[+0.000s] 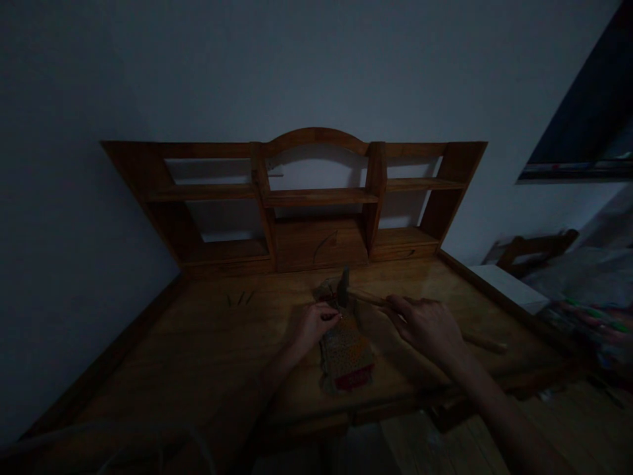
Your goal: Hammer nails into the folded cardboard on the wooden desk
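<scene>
My right hand (pixel 428 326) is wrapped round the wooden handle of a hammer (pixel 366 297), and the handle's end sticks out to the right behind the wrist. The dark hammer head (pixel 343 287) is over the far end of a flat block or packet (pixel 349 349) with a speckled grey and orange face and a red near end. Close beside the head, my left hand (pixel 318 323) is closed in a pinch above the block's left edge. What its fingertips hold is too small and dark to name.
A few thin dark sticks (pixel 241 298) lie on the wooden desk (pixel 198 343) at left. Along the back stands a wooden shelf unit (pixel 316 196). A chair back (pixel 539 251), a white surface (pixel 509 284) and a colourful heap (pixel 588 316) are at right. The light is dim.
</scene>
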Demonstrator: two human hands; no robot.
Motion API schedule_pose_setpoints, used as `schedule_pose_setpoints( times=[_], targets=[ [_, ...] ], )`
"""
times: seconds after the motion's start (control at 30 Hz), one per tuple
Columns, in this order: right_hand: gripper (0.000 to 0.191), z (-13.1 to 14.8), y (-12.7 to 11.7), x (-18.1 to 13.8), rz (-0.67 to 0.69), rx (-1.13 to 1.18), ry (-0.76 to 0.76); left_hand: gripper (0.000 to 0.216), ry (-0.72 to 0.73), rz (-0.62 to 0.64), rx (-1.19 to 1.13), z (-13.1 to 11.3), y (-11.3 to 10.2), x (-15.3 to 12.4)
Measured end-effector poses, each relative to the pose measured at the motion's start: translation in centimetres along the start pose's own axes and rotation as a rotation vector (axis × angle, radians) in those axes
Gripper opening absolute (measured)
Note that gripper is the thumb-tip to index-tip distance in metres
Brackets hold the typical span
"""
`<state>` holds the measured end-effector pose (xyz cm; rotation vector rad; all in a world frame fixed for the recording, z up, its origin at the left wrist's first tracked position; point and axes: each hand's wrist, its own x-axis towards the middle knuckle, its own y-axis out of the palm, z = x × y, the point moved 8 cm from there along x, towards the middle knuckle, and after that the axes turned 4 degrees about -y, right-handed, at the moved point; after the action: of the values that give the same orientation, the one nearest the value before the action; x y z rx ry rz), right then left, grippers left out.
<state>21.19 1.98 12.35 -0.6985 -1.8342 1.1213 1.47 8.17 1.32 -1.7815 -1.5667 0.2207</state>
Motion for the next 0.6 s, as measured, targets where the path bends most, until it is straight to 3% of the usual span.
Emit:
schedule_pose_setpoints(
  times=[0.6],
  targets=[
    [0.029,-0.16,0.33,-0.47,-0.001,0.035,0.012,0.016,0.023,-0.005,-0.022,0.15,0.01,-0.04]
  ],
)
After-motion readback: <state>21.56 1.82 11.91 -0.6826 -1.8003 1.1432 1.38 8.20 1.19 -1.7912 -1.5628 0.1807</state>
